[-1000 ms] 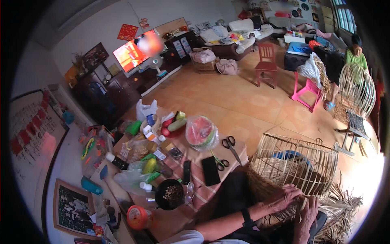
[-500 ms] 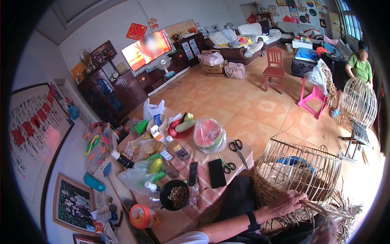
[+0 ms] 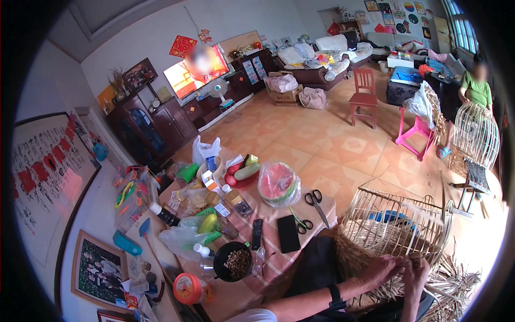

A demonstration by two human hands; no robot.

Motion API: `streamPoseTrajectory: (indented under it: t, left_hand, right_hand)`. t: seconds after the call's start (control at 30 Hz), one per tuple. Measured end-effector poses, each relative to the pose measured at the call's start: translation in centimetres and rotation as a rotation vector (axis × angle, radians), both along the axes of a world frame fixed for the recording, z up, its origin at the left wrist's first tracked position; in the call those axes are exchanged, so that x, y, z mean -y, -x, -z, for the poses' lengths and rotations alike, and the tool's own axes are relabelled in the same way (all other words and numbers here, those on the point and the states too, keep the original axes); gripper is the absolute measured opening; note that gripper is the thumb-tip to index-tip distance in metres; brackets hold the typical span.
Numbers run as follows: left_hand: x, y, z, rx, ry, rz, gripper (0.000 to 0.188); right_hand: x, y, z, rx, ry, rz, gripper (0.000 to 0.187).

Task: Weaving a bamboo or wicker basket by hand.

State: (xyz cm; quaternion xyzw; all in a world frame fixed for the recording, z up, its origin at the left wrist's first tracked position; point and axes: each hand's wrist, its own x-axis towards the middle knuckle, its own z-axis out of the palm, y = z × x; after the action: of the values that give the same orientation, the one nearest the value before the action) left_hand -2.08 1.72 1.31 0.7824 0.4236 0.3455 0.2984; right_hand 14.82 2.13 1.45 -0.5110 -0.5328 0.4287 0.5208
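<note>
In front of me at the lower right sits a half-woven basket (image 3: 354, 248), with braided straw low down and bare ribs standing above. My left hand (image 3: 380, 270), a dark band on its wrist, is closed at the near side of the weave, with straw strands at its fingertips. Right beside it, my right hand (image 3: 415, 272) is raised with its fingers pinched on straw at the same spot. The fingertips of both hands nearly meet. Loose straw (image 3: 456, 282) spreads out to the right of my hands. Something blue (image 3: 389, 216) shows through the ribs.
Left of the basket, a table (image 3: 276, 265) bears scissors (image 3: 317, 206), a phone (image 3: 288, 234), a remote (image 3: 257, 233), wrapped watermelon (image 3: 279, 184) and a black bowl (image 3: 232, 261). Another person (image 3: 476, 88) holds a ribbed frame (image 3: 476, 134) at far right, near a pink stool (image 3: 416, 134).
My right hand has risen from the lower edge to meet my left at the weave. The straw bunch that my left hand held out is no longer stretched rightward. The other person's frame has shifted slightly.
</note>
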Motion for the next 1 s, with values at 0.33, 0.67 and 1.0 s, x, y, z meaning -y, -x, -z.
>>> streamPoseTrajectory:
  t: [0.33, 0.67, 1.0]
  left_hand:
    - [1.7, -4.6, 3.6, -0.665, -0.477, -0.269, 0.065]
    - [-0.7, -7.1, 9.4, -0.794, -0.424, -0.355, 0.050]
    - [-1.2, -2.4, 6.5, -0.222, -0.216, -0.030, 0.031]
  right_hand:
    - [-4.7, -3.9, -0.1, -0.132, 0.075, -0.104, 0.012]
    - [-2.7, -1.4, -1.1, 0.932, -0.326, 0.042, 0.010]
    - [-1.3, -0.9, 3.3, 0.726, -0.214, 0.112, 0.039]
